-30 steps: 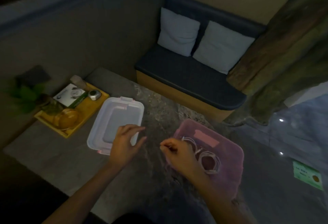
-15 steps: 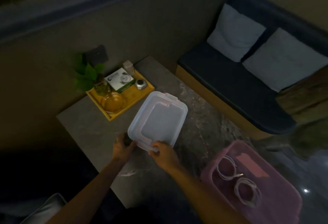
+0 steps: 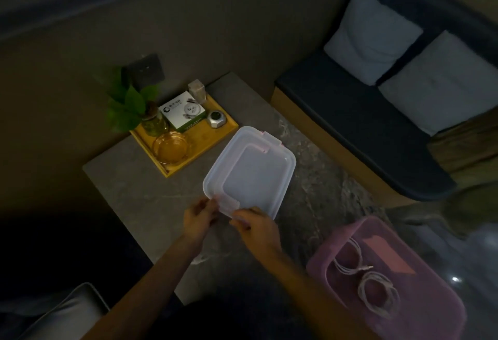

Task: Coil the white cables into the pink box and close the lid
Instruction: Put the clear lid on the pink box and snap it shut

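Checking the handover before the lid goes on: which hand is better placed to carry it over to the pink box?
Probably the right hand: it grips the lid's near edge on the side facing the pink box. The left hand holds the far corner.

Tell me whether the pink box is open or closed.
Open. The pink box shows two coiled white cables inside, and its lid lies apart on the table, gripped by both hands.
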